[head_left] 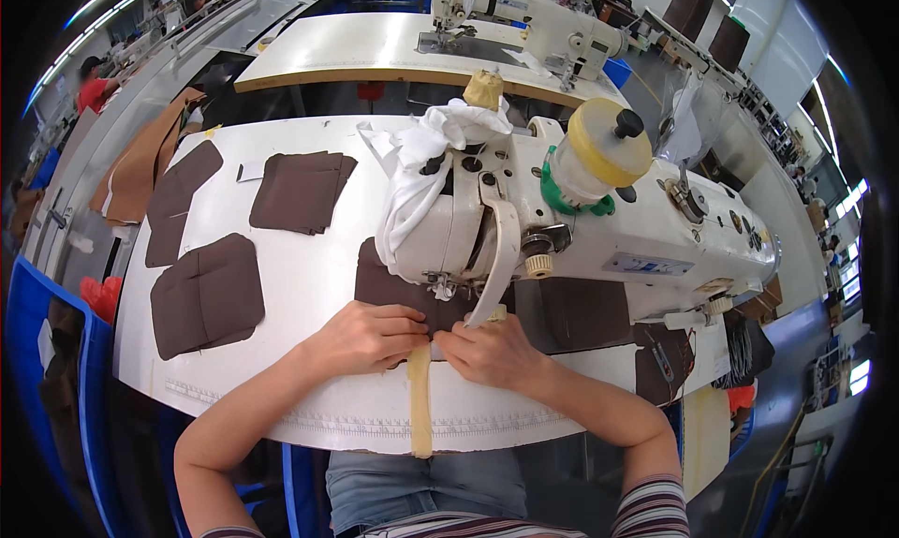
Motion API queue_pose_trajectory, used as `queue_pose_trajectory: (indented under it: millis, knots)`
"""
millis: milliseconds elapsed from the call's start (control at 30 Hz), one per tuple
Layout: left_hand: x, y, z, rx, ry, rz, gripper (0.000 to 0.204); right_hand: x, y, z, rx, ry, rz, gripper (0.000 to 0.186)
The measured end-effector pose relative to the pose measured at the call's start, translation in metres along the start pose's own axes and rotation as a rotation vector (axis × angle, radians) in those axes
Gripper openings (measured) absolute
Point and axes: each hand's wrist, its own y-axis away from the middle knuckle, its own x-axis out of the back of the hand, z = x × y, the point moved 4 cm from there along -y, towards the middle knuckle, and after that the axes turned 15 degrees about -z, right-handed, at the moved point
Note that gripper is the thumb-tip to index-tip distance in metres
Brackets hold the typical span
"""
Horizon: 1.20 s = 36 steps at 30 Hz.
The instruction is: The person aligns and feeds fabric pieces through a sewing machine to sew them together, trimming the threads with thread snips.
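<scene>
A dark brown fabric panel (pixel 382 278) lies under the head of a white sewing machine (pixel 599 224). My left hand (pixel 375 337) pinches the panel's near edge, left of the yellow tape strip (pixel 420 402) on the table. Just right of the strip, my right hand (pixel 493 351) grips the same edge, its fingers closed. Both hands are close together in front of the presser foot (pixel 442 287). The fingertips partly hide the edge they hold. White cloth (pixel 412 196) is draped over the machine head.
Brown panels (pixel 208 294) and a stack of brown pieces (pixel 302 191) lie left on the white table (pixel 309 285). Small scissors (pixel 660 355) rest on dark fabric at right. A blue bin (pixel 89 397) stands at the left edge. Another sewing machine (pixel 552 32) stands beyond.
</scene>
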Motion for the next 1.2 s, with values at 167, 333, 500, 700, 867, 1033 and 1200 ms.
queue_pose_trajectory:
  millis: [167,333,500,700,867,1033,1200]
  knots:
    - [0.004,-0.005,-0.008,0.013,0.006,-0.035,0.018,-0.005,-0.003,0.01,-0.03,-0.014,-0.005,0.01]
    - [0.007,-0.01,-0.02,0.009,-0.008,-0.027,0.016,-0.006,-0.008,0.017,-0.096,-0.064,0.021,0.007]
    - [0.01,-0.011,-0.028,0.04,-0.009,-0.011,0.02,-0.004,-0.013,0.024,-0.088,-0.035,0.184,0.009]
    - [0.005,-0.007,-0.035,0.123,0.031,0.006,0.026,-0.004,-0.01,0.016,-0.06,0.184,0.025,0.026]
    - [0.007,-0.006,-0.035,0.163,0.023,0.007,0.027,-0.006,-0.003,0.008,-0.081,0.243,-0.013,0.034]
    - [0.001,-0.005,-0.037,0.216,0.032,-0.004,0.026,0.003,0.009,-0.001,-0.077,0.229,-0.187,0.034]
    - [-0.002,-0.009,-0.042,0.347,0.046,-0.128,0.026,0.052,0.046,-0.005,-0.12,0.106,-0.238,0.04]
